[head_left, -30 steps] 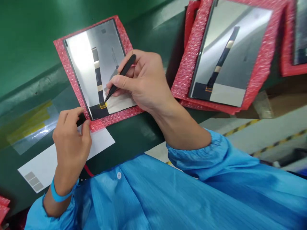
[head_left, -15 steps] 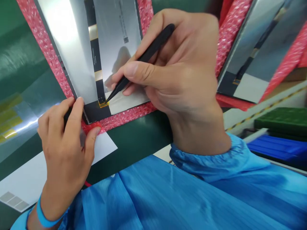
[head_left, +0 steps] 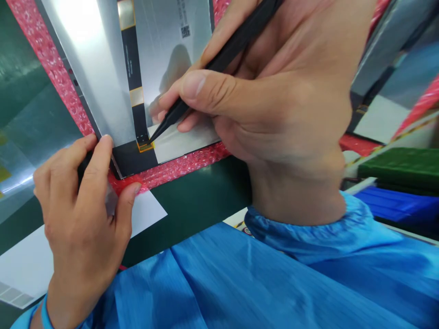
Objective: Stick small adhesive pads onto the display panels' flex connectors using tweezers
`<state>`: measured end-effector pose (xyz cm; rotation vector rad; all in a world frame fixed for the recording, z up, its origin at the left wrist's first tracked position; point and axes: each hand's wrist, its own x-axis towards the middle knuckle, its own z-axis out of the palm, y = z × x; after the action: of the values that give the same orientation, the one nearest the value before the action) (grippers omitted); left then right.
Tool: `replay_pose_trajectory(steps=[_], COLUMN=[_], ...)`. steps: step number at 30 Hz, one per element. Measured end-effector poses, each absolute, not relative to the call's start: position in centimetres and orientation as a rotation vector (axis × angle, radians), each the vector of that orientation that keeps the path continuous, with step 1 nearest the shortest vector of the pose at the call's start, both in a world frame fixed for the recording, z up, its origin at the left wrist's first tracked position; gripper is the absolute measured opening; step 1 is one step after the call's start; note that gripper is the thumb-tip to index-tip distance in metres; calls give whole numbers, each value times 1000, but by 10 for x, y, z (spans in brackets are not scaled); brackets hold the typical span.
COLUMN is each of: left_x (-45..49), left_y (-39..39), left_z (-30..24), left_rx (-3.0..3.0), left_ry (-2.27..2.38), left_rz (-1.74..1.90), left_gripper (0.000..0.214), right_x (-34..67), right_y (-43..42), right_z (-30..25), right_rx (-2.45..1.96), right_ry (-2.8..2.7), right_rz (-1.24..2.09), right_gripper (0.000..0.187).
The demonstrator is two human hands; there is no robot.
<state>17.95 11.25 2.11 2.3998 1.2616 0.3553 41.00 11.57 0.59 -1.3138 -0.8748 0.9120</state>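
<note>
My right hand [head_left: 274, 100] grips black tweezers [head_left: 236, 43] like a pen. Their tips touch or hover just over the yellow-edged end [head_left: 146, 147] of a black flex cable [head_left: 132, 59]; I cannot tell which. That cable runs down the back of a silver display panel [head_left: 99, 100], which has a black strip and a white patch along its near edge. My left hand [head_left: 84, 205] is at the panel's near left corner, fingers apart, fingertips resting by the edge and thumb on the pink wrap. Something dark shows between its fingers, too hidden to name.
Pink bubble wrap [head_left: 185, 160] lies under the panel on a green mat [head_left: 206, 192]. A second panel [head_left: 387, 116] on pink wrap stands at the right. White paper [head_left: 27, 265] lies at lower left. Green [head_left: 401, 169] and blue [head_left: 401, 201] items sit at right.
The view has come closer and shifted, so the right hand looks larger. The tweezer tips remain at the cable's end, and the left hand remains at the panel's corner.
</note>
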Motion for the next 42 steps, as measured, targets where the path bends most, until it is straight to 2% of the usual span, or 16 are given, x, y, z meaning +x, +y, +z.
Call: replay_pose_trajectory(steps=[9, 18, 21, 26, 33, 38, 42], left_x=[179, 183, 187, 191, 193, 201, 211], left_y=[110, 105, 103, 100, 97, 96, 95], left_z=[22, 25, 25, 26, 32, 33, 31], left_rx=[2368, 2427, 2451, 2494, 2536, 2451, 2425], left_ry=[1293, 1278, 1250, 1223, 1198, 1242, 1281], left_rz=[360, 390, 323, 174, 73, 43, 66], left_gripper=[79, 71, 69, 77, 62, 63, 71], right_x=[409, 410, 410, 409, 418, 416, 413], right_y=[120, 119, 120, 120, 119, 122, 123], right_z=[8, 10, 13, 16, 4, -1, -2], right_rx=[-1340, -1389, -1412, -1410, -1294, -1291, -1272], right_ry=[-922, -945, -909, -923, -839, -790, -796], right_rz=[876, 871, 894, 881, 765, 742, 734], right_gripper=[43, 41, 45, 48, 28, 39, 31])
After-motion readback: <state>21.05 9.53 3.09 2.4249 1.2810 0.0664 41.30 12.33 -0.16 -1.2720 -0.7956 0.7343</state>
